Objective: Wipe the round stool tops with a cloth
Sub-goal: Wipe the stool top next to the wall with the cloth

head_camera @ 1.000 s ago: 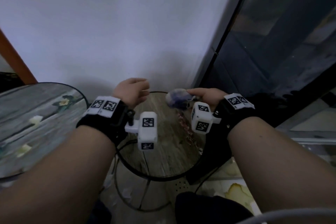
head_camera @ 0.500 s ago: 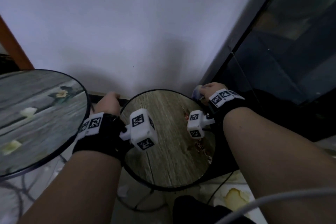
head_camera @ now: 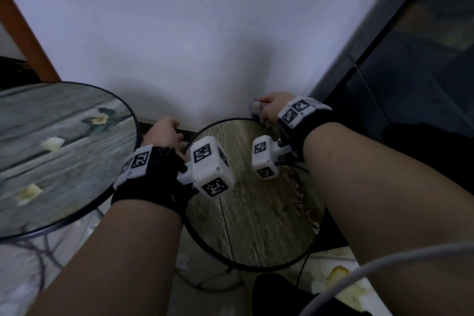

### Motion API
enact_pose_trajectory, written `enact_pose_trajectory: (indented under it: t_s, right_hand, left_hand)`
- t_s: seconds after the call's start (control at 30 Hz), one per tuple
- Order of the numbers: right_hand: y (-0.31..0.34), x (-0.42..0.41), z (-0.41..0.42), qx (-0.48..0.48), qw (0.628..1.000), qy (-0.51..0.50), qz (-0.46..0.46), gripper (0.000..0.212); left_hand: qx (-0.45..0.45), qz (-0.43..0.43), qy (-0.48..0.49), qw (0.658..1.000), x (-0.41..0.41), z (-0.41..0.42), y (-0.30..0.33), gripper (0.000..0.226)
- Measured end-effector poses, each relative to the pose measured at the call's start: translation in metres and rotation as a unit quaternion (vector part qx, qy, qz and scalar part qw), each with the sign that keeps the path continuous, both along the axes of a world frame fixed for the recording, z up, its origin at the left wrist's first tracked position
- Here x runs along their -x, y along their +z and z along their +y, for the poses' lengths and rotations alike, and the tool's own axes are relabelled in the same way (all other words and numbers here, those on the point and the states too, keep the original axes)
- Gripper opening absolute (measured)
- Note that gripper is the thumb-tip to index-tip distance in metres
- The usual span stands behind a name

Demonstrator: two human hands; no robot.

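A small round stool top point(head_camera: 254, 220) with a wood-grain face and black rim sits low in the middle, against the white wall. My right hand point(head_camera: 272, 106) holds a bluish-white cloth point(head_camera: 255, 109) at the stool's far right rim. My left hand point(head_camera: 164, 133) reaches down at the stool's far left rim, in the gap beside the bigger top; its fingers are hidden. A larger round top point(head_camera: 64, 156) with a grey plank and flower print stands to the left.
The white wall point(head_camera: 205, 33) is right behind both tops. A dark glass panel point(head_camera: 410, 84) rises on the right. An orange-brown post point(head_camera: 28, 41) leans at far left. A white cable point(head_camera: 384, 264) crosses the lower right. Metal stool legs and tiled floor lie below.
Both hands have dropped from above the stool to its far rim, the left to the left side, the right with the cloth to the far right edge. The view has tilted down.
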State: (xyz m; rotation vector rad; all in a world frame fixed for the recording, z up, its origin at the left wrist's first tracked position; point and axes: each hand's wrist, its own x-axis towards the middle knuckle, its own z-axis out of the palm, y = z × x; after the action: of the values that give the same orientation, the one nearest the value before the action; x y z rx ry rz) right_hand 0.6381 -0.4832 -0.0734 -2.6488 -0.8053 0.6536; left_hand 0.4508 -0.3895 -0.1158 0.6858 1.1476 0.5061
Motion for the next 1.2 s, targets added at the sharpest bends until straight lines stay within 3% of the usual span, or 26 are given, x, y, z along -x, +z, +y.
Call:
enact_pose_trajectory:
  t_s: [0.1,0.27,0.47,0.53,0.6,0.77,1.03,1.2]
  right_hand:
    - [0.001,0.008,0.013,0.023,0.996,0.079,-0.045,0.042]
    - [-0.005,-0.004,-0.009,0.099,0.987,0.079,-0.098,0.033]
    - [-0.019,-0.018,-0.010,0.166,0.975,0.045,-0.141,0.063]
    - [-0.015,-0.016,-0.008,0.188,0.969,0.069,-0.142,0.043]
    - [-0.006,-0.007,-0.003,0.163,0.976,0.065,-0.128,0.036]
    - [-0.001,0.036,0.043,0.126,0.970,0.166,-0.126,0.036]
    - [-0.004,0.057,0.059,0.141,0.955,0.228,-0.124,0.039]
    - [-0.009,0.082,0.065,0.124,0.950,0.262,-0.112,0.037]
  left_hand:
    - [0.015,-0.009,0.002,1.000,0.002,-0.002,0.004,0.039]
    - [0.045,-0.032,-0.002,0.998,0.012,-0.004,0.004,0.044]
    - [0.055,-0.061,-0.002,0.997,0.016,-0.002,0.007,0.045]
    - [0.052,-0.059,-0.006,0.997,0.014,-0.004,0.008,0.045]
    - [0.049,-0.053,-0.018,0.997,0.016,-0.006,0.012,0.043]
    - [0.057,-0.060,0.005,0.997,0.040,0.010,0.011,0.044]
    - [0.019,-0.049,0.023,0.998,0.051,0.021,0.019,0.037]
    - [-0.012,-0.044,0.048,0.998,0.065,0.034,0.020,0.016]
